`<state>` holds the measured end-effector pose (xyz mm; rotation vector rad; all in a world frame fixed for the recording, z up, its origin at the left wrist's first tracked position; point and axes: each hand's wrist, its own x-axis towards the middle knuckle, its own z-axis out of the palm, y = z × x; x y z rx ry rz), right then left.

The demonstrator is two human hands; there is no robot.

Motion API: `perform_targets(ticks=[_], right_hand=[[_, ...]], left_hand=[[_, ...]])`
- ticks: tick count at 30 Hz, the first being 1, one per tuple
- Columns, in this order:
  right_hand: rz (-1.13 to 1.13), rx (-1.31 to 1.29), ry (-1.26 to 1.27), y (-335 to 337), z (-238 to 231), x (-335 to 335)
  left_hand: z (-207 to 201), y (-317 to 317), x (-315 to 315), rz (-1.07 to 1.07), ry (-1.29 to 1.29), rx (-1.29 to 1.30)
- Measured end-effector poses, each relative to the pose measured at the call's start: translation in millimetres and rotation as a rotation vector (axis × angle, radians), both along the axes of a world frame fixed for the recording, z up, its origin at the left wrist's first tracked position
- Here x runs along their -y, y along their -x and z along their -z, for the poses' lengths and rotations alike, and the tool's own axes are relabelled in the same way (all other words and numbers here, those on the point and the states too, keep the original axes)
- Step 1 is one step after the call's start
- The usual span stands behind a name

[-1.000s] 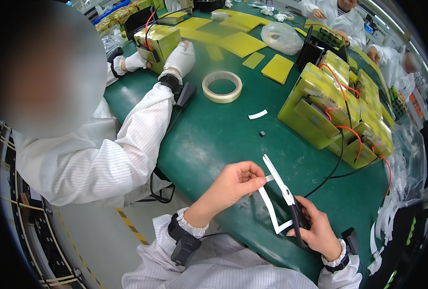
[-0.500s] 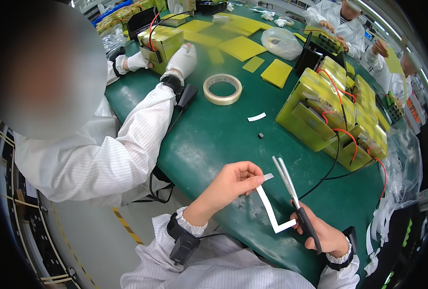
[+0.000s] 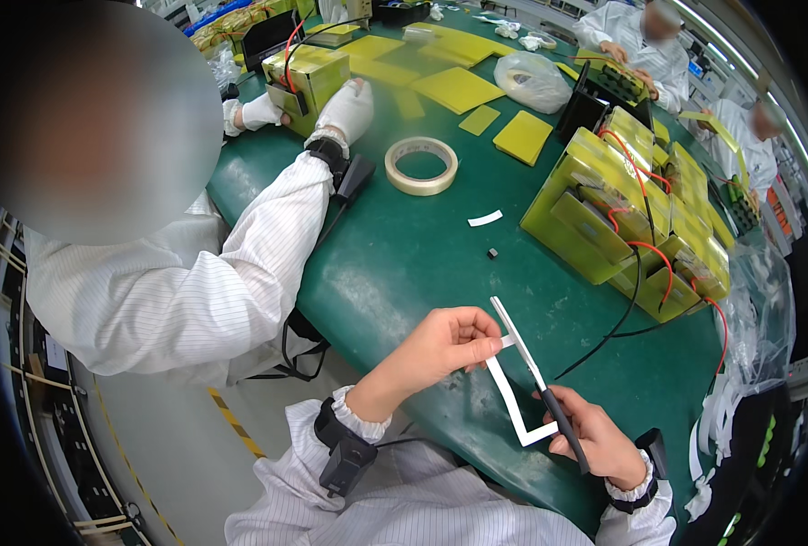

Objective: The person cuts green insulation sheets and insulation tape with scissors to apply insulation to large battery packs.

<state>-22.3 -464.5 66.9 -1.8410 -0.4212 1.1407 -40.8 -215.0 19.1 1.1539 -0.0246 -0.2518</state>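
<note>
My left hand (image 3: 445, 353) pinches a narrow white strip (image 3: 506, 391) near its upper end, between thumb and fingers. The strip hangs down and bends sharply toward my right hand (image 3: 595, 435), which grips black-handled scissors (image 3: 524, 353). The strip's lower end lies against that hand's fingers, by the handles. The silvery blades are almost together, across the short end that sticks out past my left fingertips. On the green table ahead lie a short white piece (image 3: 485, 218) and a tiny dark block (image 3: 492, 254).
A tape roll (image 3: 422, 187) lies ahead. Yellow-wrapped battery packs (image 3: 572, 214) with red and black wires stand at right, near a clear plastic bag (image 3: 763, 300). At left a gloved co-worker (image 3: 263, 241) holds another pack (image 3: 318, 77). Yellow sheets (image 3: 459, 89) lie farther back.
My right hand has moved the scissors left to the strip's upper end, and the blades have come together. My left hand has barely moved.
</note>
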Motion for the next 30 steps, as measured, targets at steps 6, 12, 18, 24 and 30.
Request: perform_targets(ticks=[6, 12, 18, 24, 30], right_hand=[[0.046, -0.4, -0.404, -1, 10, 9], [-0.049, -0.45, -0.449, -9, 16, 8], [-0.036, -0.316, -0.381, -4, 12, 2], [-0.141, -0.197, -0.343, -2, 9, 0], [-0.142, -0.213, -0.317, -3, 5, -3]], left_hand=[[0, 2, -3, -0.007, 0.006, 0.021], [-1, 3, -2, -0.076, 0.063, 0.06], [1, 0, 1, -0.057, 0.095, 0.109], [0, 1, 8, -0.174, 0.011, 0.182], [-2, 1, 13, -0.267, -0.18, 0.284]])
